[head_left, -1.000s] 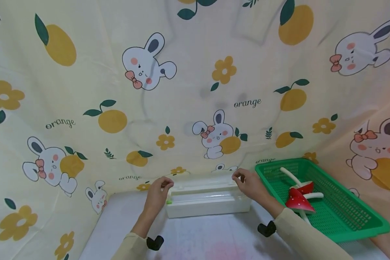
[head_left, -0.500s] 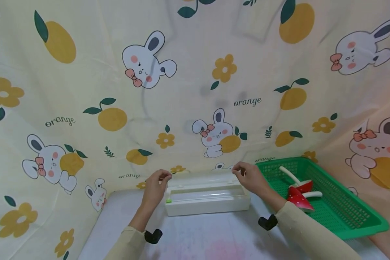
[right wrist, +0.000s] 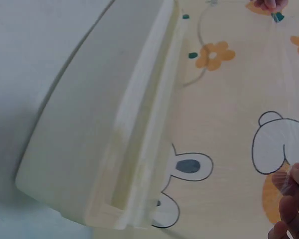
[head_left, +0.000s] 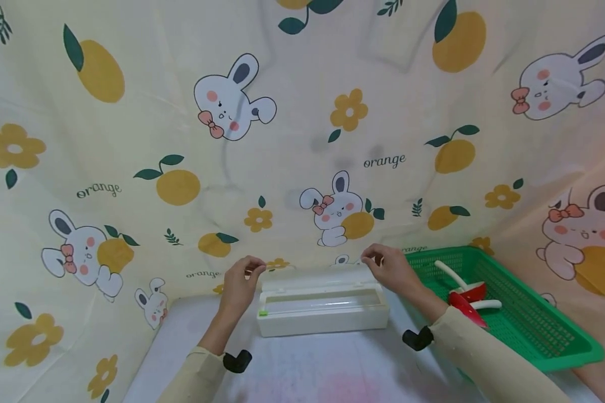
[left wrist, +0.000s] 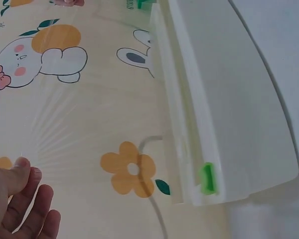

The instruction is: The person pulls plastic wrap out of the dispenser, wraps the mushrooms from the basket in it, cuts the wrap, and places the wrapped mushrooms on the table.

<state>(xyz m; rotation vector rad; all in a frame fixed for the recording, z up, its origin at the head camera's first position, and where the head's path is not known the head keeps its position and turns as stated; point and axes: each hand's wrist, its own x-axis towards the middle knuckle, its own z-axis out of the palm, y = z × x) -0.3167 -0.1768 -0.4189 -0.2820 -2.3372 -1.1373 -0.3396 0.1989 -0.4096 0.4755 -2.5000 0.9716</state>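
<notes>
A white cling film dispenser (head_left: 322, 322) stands on the table with its lid (head_left: 317, 277) tipped back and a green slider (head_left: 263, 313) at its left front corner. Clear cling film (left wrist: 70, 137) stretches up from it, with creases fanning out from the pinched corner in the left wrist view. My left hand (head_left: 240, 285) pinches one corner between thumb and finger, above the dispenser's left end. Above the right end, my right hand (head_left: 392, 272) pinches the other corner, also seen in the right wrist view as gathered film (right wrist: 286, 186). The film is hard to see in the head view.
To the right stands a green plastic basket (head_left: 577, 355). Red-capped toy mushrooms (head_left: 466, 310) with white stalks lie in it, partly hidden by my right arm. A patterned cloth (head_left: 302, 145) with rabbits and oranges hangs behind the white table (head_left: 307, 369).
Both hands have risen a little above the dispenser, still pinching the film's corners. The dispenser stays in place. My right arm covers more of the mushrooms.
</notes>
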